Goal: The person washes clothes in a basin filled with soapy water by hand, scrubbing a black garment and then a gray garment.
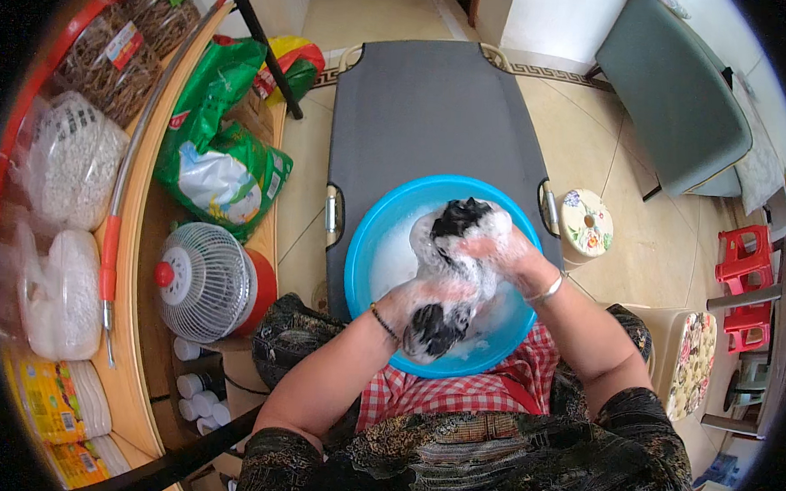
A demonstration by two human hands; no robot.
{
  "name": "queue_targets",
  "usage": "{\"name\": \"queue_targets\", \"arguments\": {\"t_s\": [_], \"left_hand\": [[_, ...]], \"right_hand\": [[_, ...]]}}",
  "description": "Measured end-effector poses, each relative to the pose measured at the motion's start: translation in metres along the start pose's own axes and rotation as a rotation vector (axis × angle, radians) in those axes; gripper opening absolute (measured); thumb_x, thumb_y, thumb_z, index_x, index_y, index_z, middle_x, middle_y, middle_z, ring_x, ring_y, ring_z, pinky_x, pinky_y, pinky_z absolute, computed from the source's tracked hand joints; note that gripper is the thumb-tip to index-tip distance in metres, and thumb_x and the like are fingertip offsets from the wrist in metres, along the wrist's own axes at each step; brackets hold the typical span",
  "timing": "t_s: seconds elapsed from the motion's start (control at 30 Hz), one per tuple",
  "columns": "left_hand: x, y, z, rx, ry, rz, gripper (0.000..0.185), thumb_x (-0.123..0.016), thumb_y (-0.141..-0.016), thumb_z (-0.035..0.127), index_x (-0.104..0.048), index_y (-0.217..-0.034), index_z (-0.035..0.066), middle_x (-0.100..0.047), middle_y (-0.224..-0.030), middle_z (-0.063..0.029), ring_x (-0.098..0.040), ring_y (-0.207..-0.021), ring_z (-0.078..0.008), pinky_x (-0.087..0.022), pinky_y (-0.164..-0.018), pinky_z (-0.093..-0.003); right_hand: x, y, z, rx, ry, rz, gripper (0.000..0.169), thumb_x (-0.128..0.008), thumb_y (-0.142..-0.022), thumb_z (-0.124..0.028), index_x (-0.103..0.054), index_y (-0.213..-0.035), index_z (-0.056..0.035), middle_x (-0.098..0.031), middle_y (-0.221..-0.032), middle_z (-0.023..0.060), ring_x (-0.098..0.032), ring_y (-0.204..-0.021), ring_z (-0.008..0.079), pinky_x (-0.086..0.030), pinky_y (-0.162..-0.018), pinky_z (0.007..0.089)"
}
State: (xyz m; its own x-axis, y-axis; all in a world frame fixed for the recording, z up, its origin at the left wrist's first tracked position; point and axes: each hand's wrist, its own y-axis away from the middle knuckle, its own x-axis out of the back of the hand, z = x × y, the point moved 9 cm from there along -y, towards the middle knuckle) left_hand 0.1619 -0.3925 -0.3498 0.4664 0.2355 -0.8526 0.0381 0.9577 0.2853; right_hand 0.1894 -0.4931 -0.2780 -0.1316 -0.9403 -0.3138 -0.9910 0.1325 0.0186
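Observation:
A blue plastic basin [365, 244] with suds and cloudy water stands on the near end of a grey folding cot [438, 109]. Over it, both my hands grip a dark, foam-covered cloth [461, 217]. My left hand [440, 293], with a beaded bracelet at the wrist, is closed on its lower part, where a dark bunch hangs out below. My right hand [498, 247], with a pale bangle, holds the upper part. Thick foam hides most of the fingers. A red-and-white checked cloth [393, 397] lies on my lap against the basin.
At left a wooden shelf [130, 392] holds packaged goods, a green bag [218, 172] and a small fan [207, 283]. Right of the cot are a round floral stool [586, 221], a green chair [676, 93], red plastic stools [746, 287] and a floral-topped seat [694, 364].

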Motion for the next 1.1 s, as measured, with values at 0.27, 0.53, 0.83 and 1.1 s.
{"name": "queue_targets", "arguments": {"t_s": [0.27,0.53,0.83,1.1], "left_hand": [[0.027,-0.035,0.041,-0.595,-1.027,0.385,0.035,-0.066,-0.081,0.015,-0.058,-0.113,0.001,-0.065,-0.104,-0.0123,-0.065,-0.087,-0.0234,-0.053,-0.075,-0.0337],[0.034,-0.032,0.024,-0.673,-1.690,0.698,0.035,-0.068,-0.079,0.018,-0.061,-0.110,0.004,-0.065,-0.109,-0.0134,-0.065,-0.091,-0.0272,-0.052,-0.079,-0.0355],[0.059,-0.034,-0.002,-0.429,-0.826,0.531,0.040,-0.070,-0.076,0.021,-0.060,-0.108,0.000,-0.066,-0.101,-0.0107,-0.061,-0.094,-0.0232,-0.048,-0.084,-0.0341],[0.022,-0.027,-0.030,0.013,0.222,-0.005,0.031,-0.058,-0.088,0.025,-0.057,-0.109,0.002,-0.063,-0.087,-0.0127,-0.063,-0.069,-0.0260,-0.055,-0.061,-0.0353]], "right_hand": [[-0.014,-0.029,0.036,0.225,1.316,-0.119,0.023,-0.067,-0.075,-0.025,-0.066,-0.079,-0.0026,-0.065,-0.080,0.0184,-0.062,-0.073,0.0356,-0.051,-0.067,0.0399],[-0.020,-0.038,0.084,-0.009,1.758,-0.222,0.013,-0.060,-0.072,-0.014,-0.070,-0.072,-0.0048,-0.068,-0.078,0.0176,-0.066,-0.069,0.0322,-0.053,-0.062,0.0392],[0.028,-0.031,0.078,-0.396,1.429,0.160,0.023,-0.060,-0.078,-0.017,-0.069,-0.090,0.0009,-0.068,-0.092,0.0218,-0.066,-0.085,0.0335,-0.053,-0.076,0.0375],[0.099,0.003,0.064,-0.377,0.322,0.323,0.061,-0.046,-0.094,-0.052,-0.050,-0.132,-0.0053,-0.061,-0.120,0.0109,-0.057,-0.111,0.0243,-0.045,-0.093,0.0424]]}}
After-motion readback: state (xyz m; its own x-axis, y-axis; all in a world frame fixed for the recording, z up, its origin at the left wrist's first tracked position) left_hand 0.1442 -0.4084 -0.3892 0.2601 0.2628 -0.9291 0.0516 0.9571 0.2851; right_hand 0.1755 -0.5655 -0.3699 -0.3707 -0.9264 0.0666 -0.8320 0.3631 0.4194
